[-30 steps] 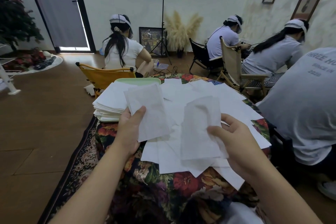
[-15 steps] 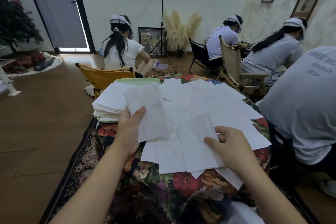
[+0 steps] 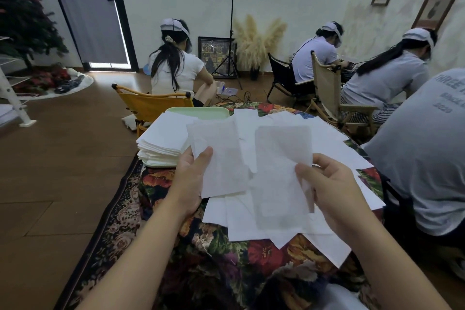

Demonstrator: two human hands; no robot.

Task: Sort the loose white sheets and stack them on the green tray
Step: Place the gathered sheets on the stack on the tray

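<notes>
Both forearms reach forward from the bottom edge over the floral cloth that covers the desk. The left hand is raised with its back toward the camera and its thumb laid across the front of a sheet, pinching it against the fingers behind; the sheet stands nearly upright above the pile. The right hand is turned the same way, thumb pressed on the right edge of a second sheet, fingers curled behind it, holding it up just beside the first. The two held sheets overlap slightly at their inner edges.

Under the hands, loose sheets lie spread and overlapping across the cloth, some corners hanging past the near edge. Farther left, a neat stack sits on the green tray, whose far rim shows beyond it.

Behind the desk stands a yellow chair, and several seated people work with their backs turned.
</notes>
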